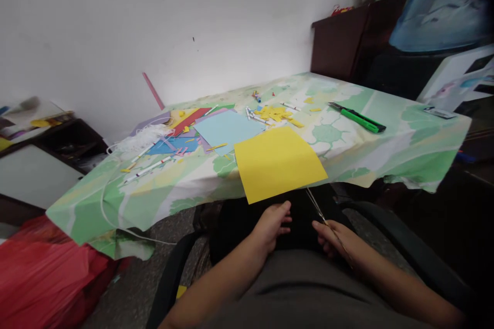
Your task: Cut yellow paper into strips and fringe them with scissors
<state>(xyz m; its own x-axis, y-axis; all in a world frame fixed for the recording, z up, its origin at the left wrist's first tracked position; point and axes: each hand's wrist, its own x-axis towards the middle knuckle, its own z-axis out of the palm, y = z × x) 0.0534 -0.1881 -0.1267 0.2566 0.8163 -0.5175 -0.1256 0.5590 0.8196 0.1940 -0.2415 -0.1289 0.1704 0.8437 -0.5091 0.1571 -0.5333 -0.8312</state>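
My right hand [336, 239] is closed around a slim bundle of shiny, wire-like strands [317, 206], whose exact kind I cannot make out. Its tip fans out slightly near the table's front edge, and the tail runs back along my wrist. My left hand [273, 221] hovers over my lap with its fingers loosely bent and apart, holding nothing. Just beyond both hands, a yellow paper sheet [280, 164] lies at the table's near edge, its front corner hanging over. Neither hand appears to touch the sheet.
On the patterned tablecloth [401, 133] lie a green utility knife [358, 117], a light blue sheet [227, 131], yellow paper scraps [273, 113], markers [152, 167] and tangled white string [141, 139]. Chair armrests [175, 272] flank me. A red plastic bag [50, 272] sits at lower left.
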